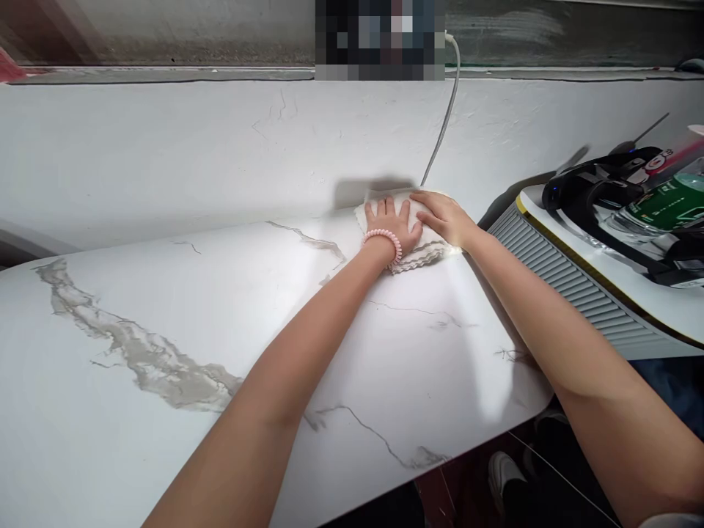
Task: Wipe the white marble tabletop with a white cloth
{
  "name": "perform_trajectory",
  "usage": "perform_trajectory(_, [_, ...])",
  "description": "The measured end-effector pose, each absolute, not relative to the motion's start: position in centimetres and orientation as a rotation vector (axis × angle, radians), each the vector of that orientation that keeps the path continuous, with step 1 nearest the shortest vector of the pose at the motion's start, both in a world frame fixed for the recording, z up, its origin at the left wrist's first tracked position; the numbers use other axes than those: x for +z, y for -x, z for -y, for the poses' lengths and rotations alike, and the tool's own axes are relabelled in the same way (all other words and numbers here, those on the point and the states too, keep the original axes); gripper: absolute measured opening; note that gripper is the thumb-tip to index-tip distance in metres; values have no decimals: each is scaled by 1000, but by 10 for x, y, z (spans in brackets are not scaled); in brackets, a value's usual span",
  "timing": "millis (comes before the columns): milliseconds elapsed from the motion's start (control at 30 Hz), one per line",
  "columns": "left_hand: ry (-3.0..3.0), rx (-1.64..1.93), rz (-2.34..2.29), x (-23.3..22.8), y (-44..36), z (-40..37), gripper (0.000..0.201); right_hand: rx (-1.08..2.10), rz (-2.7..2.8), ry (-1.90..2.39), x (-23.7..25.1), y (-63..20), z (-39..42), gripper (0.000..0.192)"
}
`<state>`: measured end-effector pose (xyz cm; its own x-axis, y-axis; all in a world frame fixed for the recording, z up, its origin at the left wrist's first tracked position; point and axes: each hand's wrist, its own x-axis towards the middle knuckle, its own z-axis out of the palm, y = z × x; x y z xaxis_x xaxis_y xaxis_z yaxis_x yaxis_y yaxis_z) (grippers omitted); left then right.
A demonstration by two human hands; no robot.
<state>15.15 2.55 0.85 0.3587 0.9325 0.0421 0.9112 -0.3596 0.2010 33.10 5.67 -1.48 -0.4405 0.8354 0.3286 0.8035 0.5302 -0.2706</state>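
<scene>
At the far edge of the marble table [165, 411], close against the white wall [165, 147], lies a folded white cloth [423, 253] with scalloped edges. Both hands rest on top of it. The left hand [391, 224] lies flat, palm down, fingers extended and close together, pressing the cloth; a pink coiled band [383, 238] sits at its wrist. The right hand [443, 216] is also laid flat on the cloth, fingers stretched toward the left and touching or partly overlapping the left hand's fingers. Neither hand is closed around anything; both lie open, pressing down.

A white cable [446, 110] runs down the wall to a point just behind the cloth.

To the right, beside the table, stands a grey ribbed appliance [572, 282] with a white top. On that top lie a black device [594, 187] and a green-labelled plastic bottle [668, 205] on its side; its contents cannot be determined.

Below the table edge, a light-coloured shoe [503, 473] is visible.
</scene>
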Motion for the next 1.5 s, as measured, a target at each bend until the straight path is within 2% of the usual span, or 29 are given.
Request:
perform_trajectory(233, [-2520, 202, -1603, 10, -157, 17, 70, 64, 2335, 1407, -14, -342, 1, 69])
perform_trajectory(767, [-2577, 355, -1439, 6, -168, 179, 67, 49, 2352, 1485, -2, -357, 179, 54])
perform_trajectory(967, [-2635, 405, -1391, 5, -148, 193, 67, -28, 2353, 1498, -4, -336, 193, 54])
perform_trajectory(1267, [-2576, 280, -1406, 10, -88, 209, 68, -25, 2403, 1414, -3, -275, 205, 52])
perform_trajectory(1500, [-2391, 171, -1572, 23, -79, 157, 58, -6, 2370, 1344, -4, -254, 149, 48])
